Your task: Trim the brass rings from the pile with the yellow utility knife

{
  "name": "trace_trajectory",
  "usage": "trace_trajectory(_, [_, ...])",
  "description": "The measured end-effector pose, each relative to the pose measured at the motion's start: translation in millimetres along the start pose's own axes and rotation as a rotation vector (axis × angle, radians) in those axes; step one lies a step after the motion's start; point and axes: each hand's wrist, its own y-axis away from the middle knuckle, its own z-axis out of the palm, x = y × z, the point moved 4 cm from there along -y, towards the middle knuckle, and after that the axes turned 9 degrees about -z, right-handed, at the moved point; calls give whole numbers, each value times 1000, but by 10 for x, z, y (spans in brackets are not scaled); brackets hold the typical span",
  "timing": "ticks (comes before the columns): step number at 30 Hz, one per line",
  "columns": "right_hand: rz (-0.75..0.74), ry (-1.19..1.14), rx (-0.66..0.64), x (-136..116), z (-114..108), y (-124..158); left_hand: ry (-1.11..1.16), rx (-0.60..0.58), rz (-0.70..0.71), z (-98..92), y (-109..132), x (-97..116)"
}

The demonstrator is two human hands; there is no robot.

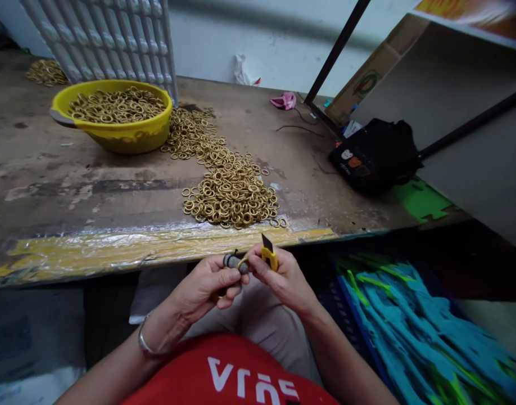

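Observation:
My left hand (213,281) is closed in a pinch in front of the table's front edge, with a brass-coloured ring (242,262) at its fingertips. A grey wrapped piece (231,260) with a black tie sits at its index finger; I cannot tell whether it covers the finger or is held. My right hand (285,275) touches the same ring with its fingertips. It also grips a yellow utility knife (269,257), its dark blade pointing up. Just beyond both hands lies a loose heap of brass-coloured rings (236,194) on the table (127,197).
A yellow basin (127,138) full of rings stands at the back left, before a grey ribbed panel (114,39). A black bag (374,154) lies at right by a dark metal frame (338,53). Below right, a blue crate (363,343) holds turquoise pieces (430,332).

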Motion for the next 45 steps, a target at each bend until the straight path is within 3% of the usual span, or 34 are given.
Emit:
trace_trajectory(4, [-143,463,-34,-139,8,132,-47,116,95,33,69,31])
trace_trajectory(8, [-137,796,-90,-152,61,235,-174,198,172,43,108,47])
trace_trajectory(20, [-104,923,-62,-125,84,223,-372,235,220,38,100,75])
trace_trajectory(23, [23,1060,-83,76,-70,170,-481,243,235,100,176,135])
trace_trajectory(26, [262,1217,0,353,-415,108,-580,166,238,180,235,164])
trace_trajectory(29, [186,1200,96,509,-627,-11,-400,102,145,130,147,85])
trace_trajectory(32, [86,1177,129,607,-643,-177,-135,146,107,-10,-22,0])
trace_trajectory(39, [212,1241,97,823,-649,-486,150,90,28,-210,-157,-68])
trace_trajectory(42, [162,1034,130,727,-632,-477,199,104,0,-280,-200,-107])
trace_trajectory(45, [102,531,148,519,-480,-370,195,159,13,-294,-252,-105])
